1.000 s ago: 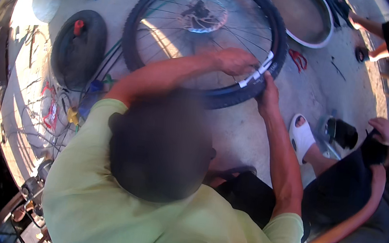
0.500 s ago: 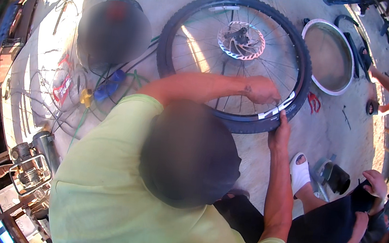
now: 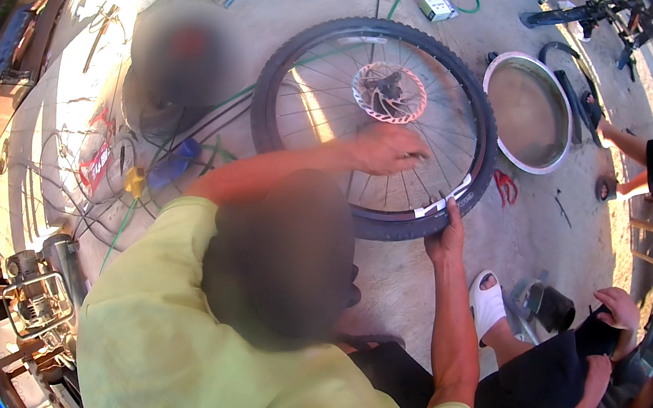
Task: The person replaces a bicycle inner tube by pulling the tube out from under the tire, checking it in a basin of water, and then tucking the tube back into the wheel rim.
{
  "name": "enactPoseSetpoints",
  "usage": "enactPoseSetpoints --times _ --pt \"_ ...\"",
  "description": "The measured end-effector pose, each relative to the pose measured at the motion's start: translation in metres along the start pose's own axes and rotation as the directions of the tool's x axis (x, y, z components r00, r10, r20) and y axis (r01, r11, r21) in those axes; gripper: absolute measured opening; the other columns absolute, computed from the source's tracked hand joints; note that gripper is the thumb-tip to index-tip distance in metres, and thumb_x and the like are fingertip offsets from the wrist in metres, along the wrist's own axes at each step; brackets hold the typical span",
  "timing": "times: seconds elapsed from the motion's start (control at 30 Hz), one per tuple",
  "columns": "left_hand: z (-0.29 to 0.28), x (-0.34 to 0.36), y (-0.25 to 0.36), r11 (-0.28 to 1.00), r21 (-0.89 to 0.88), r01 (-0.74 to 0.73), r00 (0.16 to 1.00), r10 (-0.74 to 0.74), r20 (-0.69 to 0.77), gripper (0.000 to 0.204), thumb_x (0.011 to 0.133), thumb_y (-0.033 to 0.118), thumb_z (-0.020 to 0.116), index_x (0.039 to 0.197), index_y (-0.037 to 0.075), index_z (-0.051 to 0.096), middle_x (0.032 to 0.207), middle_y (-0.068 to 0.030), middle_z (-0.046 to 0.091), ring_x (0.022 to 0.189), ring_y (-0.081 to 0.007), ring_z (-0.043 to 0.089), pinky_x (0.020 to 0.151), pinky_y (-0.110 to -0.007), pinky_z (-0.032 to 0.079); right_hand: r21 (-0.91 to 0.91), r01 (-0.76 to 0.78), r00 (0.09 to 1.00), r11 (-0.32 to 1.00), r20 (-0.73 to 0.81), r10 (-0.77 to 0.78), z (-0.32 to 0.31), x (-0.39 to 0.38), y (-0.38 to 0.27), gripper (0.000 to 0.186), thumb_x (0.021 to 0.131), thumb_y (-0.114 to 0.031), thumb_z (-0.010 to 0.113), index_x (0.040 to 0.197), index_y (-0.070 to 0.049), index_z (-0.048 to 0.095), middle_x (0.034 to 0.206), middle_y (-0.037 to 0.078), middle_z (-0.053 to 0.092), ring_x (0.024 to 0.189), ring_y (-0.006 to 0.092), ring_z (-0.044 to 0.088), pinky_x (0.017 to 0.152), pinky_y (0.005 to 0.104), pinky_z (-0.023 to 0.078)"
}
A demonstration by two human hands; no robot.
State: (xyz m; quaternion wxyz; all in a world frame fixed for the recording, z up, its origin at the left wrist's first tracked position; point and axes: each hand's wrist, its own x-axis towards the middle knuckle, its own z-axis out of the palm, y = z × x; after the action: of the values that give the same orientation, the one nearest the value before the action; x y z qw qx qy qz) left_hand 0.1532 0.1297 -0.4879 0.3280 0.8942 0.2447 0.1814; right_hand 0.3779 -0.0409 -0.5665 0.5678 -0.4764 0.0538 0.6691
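Note:
A bicycle wheel [image 3: 483, 125] with a knobbly black tyre lies before me, its spokes and perforated brake disc [image 3: 390, 93] facing up. My right hand [image 3: 444, 239] grips the near right side, thumb on the rim beside a white decal and fingers under the tyre. Over the spokes, just below the disc, is my left hand [image 3: 386, 148] with curled fingers. Something small and dark may be at its fingertips, too blurred to name. A dark, blurred round shape [image 3: 283, 260] hides part of the area below my left forearm.
Right of the wheel stand a round basin [image 3: 569, 120] of murky water and red-handled pliers [image 3: 505, 189]. A seated person in dark trousers [image 3: 538, 373] is close at my right. Cables, a green hose [image 3: 404, 0] and a small box [image 3: 438, 8] lie about. Machinery [image 3: 42, 295] stands lower left.
My left hand has come off the rim by the decal and moved left over the spokes. My right hand keeps its hold. The whole view has shifted slightly.

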Motion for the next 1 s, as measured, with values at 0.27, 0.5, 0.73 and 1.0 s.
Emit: enactPoseSetpoints --times 0.27,0.5,0.73,1.0 --pt "-0.145 -0.152 -0.056 0.801 0.032 0.598 0.695 -0.498 -0.518 0.033 0.094 0.025 0.065 0.121 0.006 0.070 0.117 -0.0172 0.068 0.110 -0.0351 0.066 0.096 -0.041 0.052 0.026 -0.013 0.992 1.000 -0.126 0.016 -0.007 0.010 0.009 0.042 0.095 -0.034 0.069 0.126 -0.009 0.058 0.111 0.012 0.067 0.101 0.0274 0.065 0.094 0.0447 0.053" --pt "-0.170 -0.230 -0.153 0.683 -0.046 0.729 0.488 -0.566 -0.665 0.035 0.094 0.018 0.062 0.125 0.003 0.068 0.124 -0.0201 0.067 0.117 -0.0345 0.064 0.101 -0.041 0.050 -0.011 -0.064 0.990 0.998 -0.128 0.062 -0.038 0.021 0.013 0.032 0.096 -0.040 0.066 0.112 -0.013 0.059 0.098 0.009 0.067 0.097 0.0263 0.065 0.092 0.0455 0.053" --pt "-0.152 -0.211 -0.213 0.533 0.354 0.769 0.639 -0.664 -0.389 0.040 0.091 0.013 0.058 0.131 0.006 0.064 0.131 -0.0199 0.063 0.122 -0.0377 0.060 0.106 -0.045 0.047 -0.251 -0.154 0.969 0.956 -0.229 0.096 -0.033 0.019 0.020 0.044 0.095 -0.055 0.063 0.116 -0.016 0.058 0.100 0.002 0.067 0.094 0.0218 0.065 0.081 0.0413 0.051" --pt "-0.142 -0.190 -0.210 0.540 0.335 0.772 0.632 -0.708 -0.316 0.022 0.093 0.011 0.055 0.112 0.004 0.064 0.114 -0.0213 0.064 0.112 -0.0409 0.062 0.095 -0.051 0.050 -0.460 -0.162 0.974 0.873 -0.214 0.068 -0.046 0.021 0.013 0.045 0.095 -0.064 0.058 0.101 -0.020 0.061 0.078 -0.001 0.064 0.066 0.0164 0.061 0.054 0.0335 0.042"
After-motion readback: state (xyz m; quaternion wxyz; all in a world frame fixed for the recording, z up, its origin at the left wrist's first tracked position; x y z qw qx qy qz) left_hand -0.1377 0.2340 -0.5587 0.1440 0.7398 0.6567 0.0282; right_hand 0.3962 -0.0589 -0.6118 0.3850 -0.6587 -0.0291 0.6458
